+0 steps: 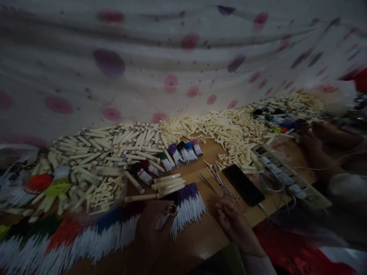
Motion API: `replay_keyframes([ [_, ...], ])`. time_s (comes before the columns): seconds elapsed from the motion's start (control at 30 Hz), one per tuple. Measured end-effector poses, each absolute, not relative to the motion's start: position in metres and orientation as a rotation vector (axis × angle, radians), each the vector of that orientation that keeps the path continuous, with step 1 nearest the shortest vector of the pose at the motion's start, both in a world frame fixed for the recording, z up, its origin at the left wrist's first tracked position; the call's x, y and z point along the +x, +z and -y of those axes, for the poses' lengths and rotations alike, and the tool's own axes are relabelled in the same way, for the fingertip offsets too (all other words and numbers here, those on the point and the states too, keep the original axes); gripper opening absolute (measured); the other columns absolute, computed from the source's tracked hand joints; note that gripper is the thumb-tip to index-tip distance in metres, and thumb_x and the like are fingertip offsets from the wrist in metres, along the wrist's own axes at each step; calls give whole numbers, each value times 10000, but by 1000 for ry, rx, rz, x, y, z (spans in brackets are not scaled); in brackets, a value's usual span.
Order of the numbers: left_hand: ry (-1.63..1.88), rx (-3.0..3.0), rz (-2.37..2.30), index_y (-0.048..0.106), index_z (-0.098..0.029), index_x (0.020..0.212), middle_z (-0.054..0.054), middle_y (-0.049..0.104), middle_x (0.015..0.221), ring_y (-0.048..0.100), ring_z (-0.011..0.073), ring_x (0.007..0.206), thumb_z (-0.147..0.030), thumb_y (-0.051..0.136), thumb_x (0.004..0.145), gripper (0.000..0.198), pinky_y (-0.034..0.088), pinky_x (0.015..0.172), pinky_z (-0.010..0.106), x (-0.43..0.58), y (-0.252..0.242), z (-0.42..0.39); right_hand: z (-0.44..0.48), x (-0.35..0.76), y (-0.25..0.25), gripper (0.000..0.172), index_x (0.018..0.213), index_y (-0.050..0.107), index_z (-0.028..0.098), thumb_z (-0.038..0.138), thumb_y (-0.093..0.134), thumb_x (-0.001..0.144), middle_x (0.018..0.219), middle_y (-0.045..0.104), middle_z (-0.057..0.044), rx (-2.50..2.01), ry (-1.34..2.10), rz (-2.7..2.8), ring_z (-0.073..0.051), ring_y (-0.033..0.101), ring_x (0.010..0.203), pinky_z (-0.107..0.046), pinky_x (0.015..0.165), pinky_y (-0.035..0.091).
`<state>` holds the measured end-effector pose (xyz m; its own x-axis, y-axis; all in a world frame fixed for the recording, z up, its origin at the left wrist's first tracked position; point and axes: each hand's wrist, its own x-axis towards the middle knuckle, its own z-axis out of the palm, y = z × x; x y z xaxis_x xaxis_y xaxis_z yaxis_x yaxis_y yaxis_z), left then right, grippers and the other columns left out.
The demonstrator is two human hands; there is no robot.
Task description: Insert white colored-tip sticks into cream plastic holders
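Observation:
My left hand (153, 221) is closed round a small cream tube whose round open end (172, 209) faces me between thumb and forefinger. Just beside that hand lies a row of purple-ended white thin sticks (189, 208). My right hand (231, 219) rests low over the table, its fingers curled together; whatever is in them, if anything, I cannot make out. Ahead of the right hand are tweezers (208, 183), a tangle of thin cord (229, 191) and a black phone (243, 185). Several cream tubes (169, 185) lie side by side beyond my left hand.
Heaps of cream tubes (114, 145) and smaller cream pieces (229, 130) line the back. A clear bowl (124, 187) holds cream pieces. Bundled coloured sticks (177, 154) stand mid-table. A power strip (298, 183) with cables is right, near another person's hand (311, 141). A spotted curtain (172, 57) hangs behind.

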<state>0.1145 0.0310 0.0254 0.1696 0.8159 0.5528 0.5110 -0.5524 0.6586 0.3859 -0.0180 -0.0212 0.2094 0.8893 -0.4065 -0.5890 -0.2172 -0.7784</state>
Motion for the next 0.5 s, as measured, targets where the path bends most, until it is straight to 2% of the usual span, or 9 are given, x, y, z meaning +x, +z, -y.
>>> replay_keyframes([
  [0.2,1326,2122,-1283,727,-232,1003,37,768,901,724,194,825,-264,669,915,110,573,804,303,118,26,-34,22,373,-25,279,823,683,218,377,875,698,755,707,-30,-1262,1302,498,-168,673,600,-301,557,558],
  [0.33,1303,2130,-1305,732,-231,999,46,769,905,724,195,830,-283,667,920,115,577,790,303,116,29,-37,15,369,-20,347,972,688,222,531,735,820,718,678,-20,-1424,1131,708,-179,627,578,-310,550,503],
  [0.43,1298,2181,-1276,737,-228,988,57,776,905,736,204,826,-298,658,919,126,597,766,304,113,33,-41,-7,371,-12,373,1097,665,246,544,665,872,850,693,-36,-1559,914,911,-230,641,770,-353,701,499],
  [0.5,1318,2218,-1228,735,-229,1004,52,777,906,743,199,811,-283,672,906,128,608,750,293,110,38,-46,-29,373,-8,313,1018,691,243,476,738,815,996,695,-83,-1634,790,1065,-294,616,979,-413,872,463],
])
